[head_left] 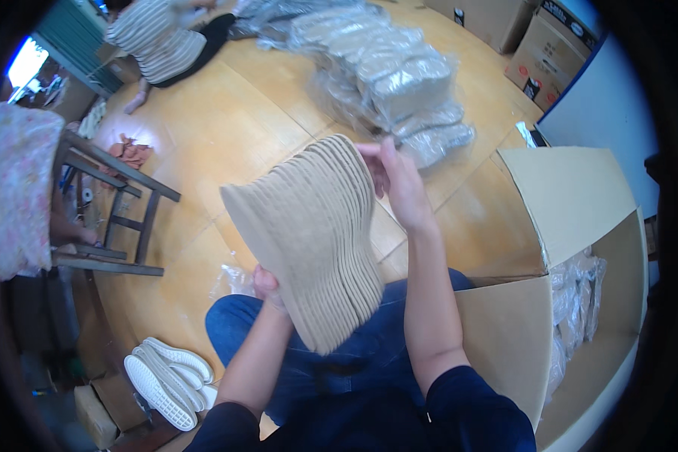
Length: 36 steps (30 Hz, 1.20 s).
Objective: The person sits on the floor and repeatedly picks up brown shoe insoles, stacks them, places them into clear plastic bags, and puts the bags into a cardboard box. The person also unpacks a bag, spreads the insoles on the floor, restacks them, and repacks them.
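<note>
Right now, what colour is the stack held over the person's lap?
The stack is plain beige, seen best in the head view.

A dark navy top (354, 422) with short sleeves (471, 403) is worn with blue jeans (235, 320).

The floor (226, 98) is smooth and yellowish tan, laid in large panels with thin, straight seams that run obliquely and cross one another. A soft whitish glare lies on it toward ten o'clock. At nine o'clock stands a dark wooden stool (149, 226) with squared legs joined by crossbars. Farther out at ten o'clock, a window or doorway (27, 66), which one is unclear, glows blue-white, and just clockwise of it hangs or stands a ribbed green surface (71, 38). At two o'clock rises a plain, pale blue wall or panel (606, 98).
</note>
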Available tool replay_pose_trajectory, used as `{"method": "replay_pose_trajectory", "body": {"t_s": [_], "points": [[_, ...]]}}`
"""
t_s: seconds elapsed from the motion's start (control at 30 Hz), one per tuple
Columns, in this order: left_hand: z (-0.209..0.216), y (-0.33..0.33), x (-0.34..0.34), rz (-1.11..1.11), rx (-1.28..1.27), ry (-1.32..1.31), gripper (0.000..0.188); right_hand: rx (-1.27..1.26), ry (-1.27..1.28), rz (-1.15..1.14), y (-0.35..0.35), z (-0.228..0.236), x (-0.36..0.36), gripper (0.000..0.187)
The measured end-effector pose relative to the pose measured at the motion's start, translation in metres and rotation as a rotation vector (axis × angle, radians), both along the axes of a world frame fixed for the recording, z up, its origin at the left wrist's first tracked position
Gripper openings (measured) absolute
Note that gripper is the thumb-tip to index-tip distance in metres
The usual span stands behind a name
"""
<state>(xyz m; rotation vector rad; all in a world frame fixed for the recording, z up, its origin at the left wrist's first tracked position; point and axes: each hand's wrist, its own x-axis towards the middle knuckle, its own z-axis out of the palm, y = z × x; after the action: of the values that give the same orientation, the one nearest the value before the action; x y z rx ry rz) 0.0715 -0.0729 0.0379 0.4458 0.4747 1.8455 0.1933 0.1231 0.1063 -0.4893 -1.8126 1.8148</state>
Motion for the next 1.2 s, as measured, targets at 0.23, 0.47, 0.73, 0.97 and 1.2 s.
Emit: {"method": "replay_pose_trajectory", "body": {"t_s": [0.23, 0.47, 0.73, 0.97, 1.2], "points": [[0.028, -0.039, 0.024, 0.078, 0.215, -0.457, 0.102, -0.004, 0.258, -0.418, -0.126, 0.044, 0.012, 0.05], [0.088, -0.053, 0.047, 0.099, 0.079, 0.102, 0.094, 0.249, 0.05, -0.254, -0.185, 0.061, 0.048, 0.112], [0.127, -0.055, 0.087, 0.149, -0.184, 0.34, 0.088, -0.243, 0.29, -0.066, -0.189, 0.045, 0.051, 0.124], [0.15, -0.038, 0.109, 0.387, -0.41, 0.794, 0.082, -0.9, 0.723, 0.24, -0.149, 0.011, 0.068, 0.086], [0.071, -0.043, -0.041, 0.241, -0.499, 1.157, 0.061, -1.037, 1.038, -0.043, -0.094, -0.037, 0.074, 0.086]]}}
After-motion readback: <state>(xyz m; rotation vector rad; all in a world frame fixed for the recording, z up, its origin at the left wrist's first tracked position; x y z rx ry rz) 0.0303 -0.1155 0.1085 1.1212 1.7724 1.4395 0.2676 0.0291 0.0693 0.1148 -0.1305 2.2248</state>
